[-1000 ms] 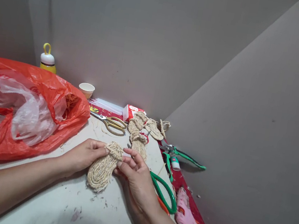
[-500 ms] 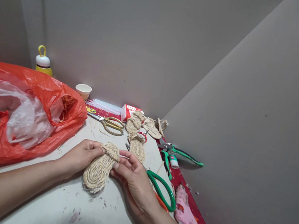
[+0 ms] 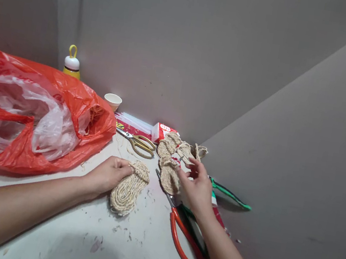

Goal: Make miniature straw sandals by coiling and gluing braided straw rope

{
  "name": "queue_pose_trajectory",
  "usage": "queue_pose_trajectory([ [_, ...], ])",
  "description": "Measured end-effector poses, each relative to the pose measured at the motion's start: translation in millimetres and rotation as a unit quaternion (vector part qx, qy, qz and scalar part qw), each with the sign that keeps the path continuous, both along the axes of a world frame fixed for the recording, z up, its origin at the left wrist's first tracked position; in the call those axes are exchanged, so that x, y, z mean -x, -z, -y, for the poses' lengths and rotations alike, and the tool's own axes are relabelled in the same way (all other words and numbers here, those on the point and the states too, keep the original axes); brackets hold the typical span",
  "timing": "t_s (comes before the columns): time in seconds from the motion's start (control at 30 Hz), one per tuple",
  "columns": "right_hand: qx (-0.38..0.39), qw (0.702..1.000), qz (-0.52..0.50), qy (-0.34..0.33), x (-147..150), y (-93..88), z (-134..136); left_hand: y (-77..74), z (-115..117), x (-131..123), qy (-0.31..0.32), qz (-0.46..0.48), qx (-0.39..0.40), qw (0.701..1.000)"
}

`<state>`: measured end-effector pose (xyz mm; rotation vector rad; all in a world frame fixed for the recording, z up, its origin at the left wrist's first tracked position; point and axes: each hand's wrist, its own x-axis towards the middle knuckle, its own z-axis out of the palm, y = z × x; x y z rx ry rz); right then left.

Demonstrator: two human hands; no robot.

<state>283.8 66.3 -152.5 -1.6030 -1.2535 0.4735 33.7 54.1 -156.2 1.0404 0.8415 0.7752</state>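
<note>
A small woven straw sandal (image 3: 129, 185) lies on the white table (image 3: 82, 238). My left hand (image 3: 108, 175) grips its left side near the strap, fingers curled. My right hand (image 3: 196, 185) hovers further right with fingers spread, its fingertips touching a second straw sandal (image 3: 169, 176) that lies beside the first. More woven straw pieces (image 3: 175, 145) are piled just behind, against the wall.
A big red plastic bag (image 3: 30, 110) with white bags inside fills the left. Gold scissors (image 3: 139, 143), a paper cup (image 3: 112, 101), a yellow bottle (image 3: 72, 63) and a red-white box (image 3: 163, 130) line the back. Red-handled scissors (image 3: 183, 237) and green-handled cutters (image 3: 230, 195) lie right.
My right hand has let go of the near sandal and moved right and back to the second sandal. The left hand stays on the first sandal. The view has shifted left.
</note>
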Motion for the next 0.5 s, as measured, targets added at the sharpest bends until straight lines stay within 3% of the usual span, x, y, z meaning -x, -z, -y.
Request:
queue_pose_trajectory([
  [0.13, 0.021, 0.992, 0.127, -0.018, -16.3, 12.7, -27.6, 0.7, -0.4, 0.5, 0.004, 0.003, -0.001, 1.0],
  [0.23, 0.034, 0.983, 0.177, -0.033, -22.5, 18.0, -33.7, 1.2, -0.9, 1.0, -0.001, 0.002, -0.002, 1.0],
  [0.37, -0.023, 0.981, 0.192, -0.019, -27.2, 13.9, -19.8, 1.5, -0.8, 1.2, -0.006, 0.0, -0.002, 1.0],
  [0.5, -0.117, 0.979, 0.167, -0.018, -18.4, -2.2, 11.9, 0.9, -0.4, 1.0, -0.002, -0.002, -0.005, 1.0],
])
